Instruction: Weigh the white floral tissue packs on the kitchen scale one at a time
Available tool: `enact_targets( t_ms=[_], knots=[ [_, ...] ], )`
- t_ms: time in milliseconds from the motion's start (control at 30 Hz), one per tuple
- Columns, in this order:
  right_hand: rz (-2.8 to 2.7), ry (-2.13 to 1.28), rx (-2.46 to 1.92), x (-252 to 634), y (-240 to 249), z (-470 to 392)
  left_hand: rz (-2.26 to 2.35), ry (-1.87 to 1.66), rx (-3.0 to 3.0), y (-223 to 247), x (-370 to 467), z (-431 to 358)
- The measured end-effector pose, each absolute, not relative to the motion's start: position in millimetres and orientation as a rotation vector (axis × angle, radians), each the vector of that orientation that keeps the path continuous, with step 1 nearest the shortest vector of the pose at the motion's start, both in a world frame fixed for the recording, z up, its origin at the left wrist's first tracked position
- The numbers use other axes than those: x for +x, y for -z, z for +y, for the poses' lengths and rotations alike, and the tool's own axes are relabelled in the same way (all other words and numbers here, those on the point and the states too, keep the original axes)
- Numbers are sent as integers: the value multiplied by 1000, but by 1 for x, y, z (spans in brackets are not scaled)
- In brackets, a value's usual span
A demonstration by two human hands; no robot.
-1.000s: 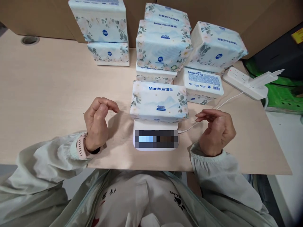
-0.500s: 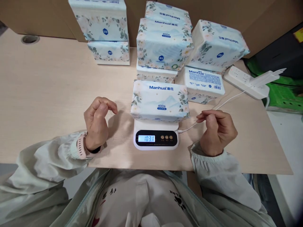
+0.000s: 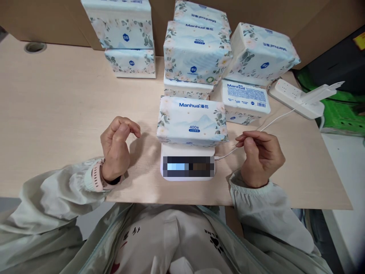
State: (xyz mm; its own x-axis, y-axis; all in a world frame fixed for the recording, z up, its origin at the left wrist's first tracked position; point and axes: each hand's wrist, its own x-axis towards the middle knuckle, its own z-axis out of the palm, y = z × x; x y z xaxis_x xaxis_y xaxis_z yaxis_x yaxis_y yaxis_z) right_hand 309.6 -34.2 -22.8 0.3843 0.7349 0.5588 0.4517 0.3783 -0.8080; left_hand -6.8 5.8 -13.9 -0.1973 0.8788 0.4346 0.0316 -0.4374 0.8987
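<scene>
A tissue pack (image 3: 192, 120) with a floral print rests on a small white scale (image 3: 188, 150) near the table's front edge. The scale's display is pixelated. To the left of them my left hand (image 3: 116, 146) is held above the table, its fingers curled inward with nothing in them. My right hand (image 3: 261, 158) is on the other side, right of the scale, thumb and fingers drawn together and holding nothing; it is close to the white cable (image 3: 278, 120). Neither hand touches the pack.
Stacked tissue packs stand behind the scale at the left (image 3: 129, 62), middle (image 3: 196, 53) and right (image 3: 264, 57). A white power strip (image 3: 299, 99) lies at the right beside a green crate (image 3: 342, 114). Cardboard (image 3: 57, 23) lines the back. The table has a round hole (image 3: 35, 47).
The scale's display, which read 103.1, is now pixelated. Both hands and the packs have hardly moved.
</scene>
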Motion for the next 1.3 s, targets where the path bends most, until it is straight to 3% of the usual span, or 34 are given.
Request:
enact_targets(
  t_ms=[400, 967, 1100, 1300],
  knots=[
    [-1266, -278, -1260, 308, 25, -35, 1091, -1660, 1474, 17, -11, 8],
    [-1672, -634, -1158, 308, 40, -36, 1085, -1420, 1343, 21, -9, 1],
    [-1674, -499, -1100, 309, 44, -31, 900, -1376, 1413, 4, 6, -4],
    [-1512, 13, -946, 353, 38, 11, 598, -1219, 1558, -38, 69, 36]
  ],
)
